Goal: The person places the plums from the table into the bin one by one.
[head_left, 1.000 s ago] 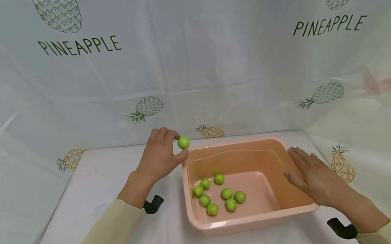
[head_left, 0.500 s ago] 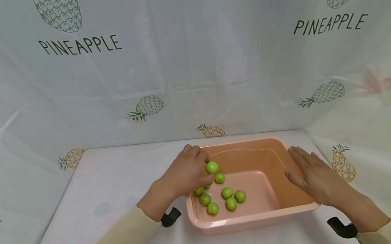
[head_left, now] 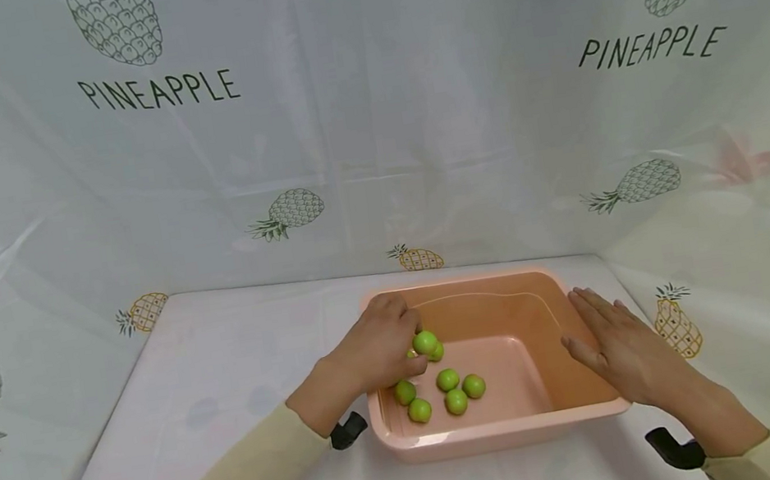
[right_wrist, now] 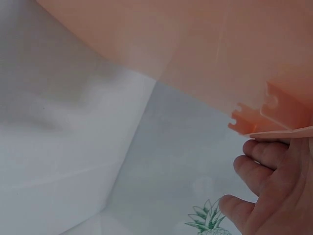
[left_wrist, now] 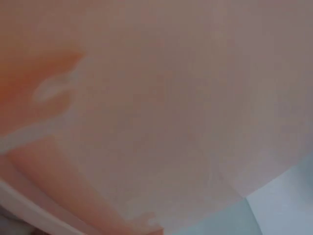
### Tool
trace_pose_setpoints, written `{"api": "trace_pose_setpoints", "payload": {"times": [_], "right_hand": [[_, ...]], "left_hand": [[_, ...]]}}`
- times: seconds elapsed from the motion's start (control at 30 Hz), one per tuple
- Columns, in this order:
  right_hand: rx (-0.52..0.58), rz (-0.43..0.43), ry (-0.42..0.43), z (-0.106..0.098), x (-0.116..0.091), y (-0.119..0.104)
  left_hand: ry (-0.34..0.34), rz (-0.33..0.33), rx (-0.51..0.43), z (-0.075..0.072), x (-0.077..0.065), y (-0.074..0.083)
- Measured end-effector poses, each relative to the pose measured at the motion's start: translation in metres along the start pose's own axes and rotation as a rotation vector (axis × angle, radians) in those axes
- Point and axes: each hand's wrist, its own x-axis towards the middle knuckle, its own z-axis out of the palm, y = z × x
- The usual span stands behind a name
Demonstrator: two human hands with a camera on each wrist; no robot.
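Observation:
In the head view my left hand (head_left: 378, 346) reaches over the left rim of a pink plastic basin (head_left: 503, 427) and pinches a small round green fruit (head_left: 425, 343) between thumb and fingers, inside the basin. Several similar fruits (head_left: 456, 402) lie on the basin floor, mostly in its left half. Some are partly hidden by the left hand. My right hand (head_left: 621, 350) rests on the right rim with straight fingers, its thumb apart on the inner side. In the right wrist view the fingers (right_wrist: 257, 174) show outside, just under the rim.
The basin stands on a table with a pale cloth (head_left: 245, 352). A white sheet printed with pineapples (head_left: 368, 126) hangs behind and at both sides. The left wrist view is filled mainly by the basin's blurred outer wall (left_wrist: 161, 122).
From above the basin's back left corner, my left hand has moved right and down into the basin with the green fruit. My right hand has stayed on the right rim.

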Motion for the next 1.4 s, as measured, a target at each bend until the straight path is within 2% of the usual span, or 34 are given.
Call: {"api": "trace_pose_setpoints", "payload": {"times": [0.37, 0.73, 0.93, 1.0, 1.1, 1.23, 1.33, 1.4], "right_hand": [[0.009, 0.001, 0.000, 0.000, 0.000, 0.001], [0.003, -0.003, 0.000, 0.000, 0.002, 0.001], [0.020, 0.001, -0.001, 0.001, 0.001, 0.002], [0.024, 0.005, 0.001, 0.001, 0.001, 0.002], [0.030, 0.009, 0.004, 0.001, 0.000, 0.002], [0.039, 0.018, -0.002, 0.000, 0.000, 0.002], [0.042, 0.024, -0.011, 0.000, 0.001, 0.001], [0.043, 0.025, -0.012, 0.000, 0.002, 0.000]], "left_hand": [[-0.005, 0.031, 0.132, 0.004, 0.000, 0.002], [0.011, 0.022, 0.174, 0.006, -0.001, 0.001], [0.114, -0.076, 0.056, 0.012, -0.006, 0.001], [0.157, -0.099, -0.005, 0.014, -0.011, 0.002], [0.180, -0.113, -0.086, 0.013, -0.024, 0.006], [0.119, -0.171, -0.191, 0.009, -0.045, 0.015], [0.064, -0.221, -0.232, 0.007, -0.063, 0.021], [0.041, -0.229, -0.232, 0.007, -0.074, 0.024]]}}
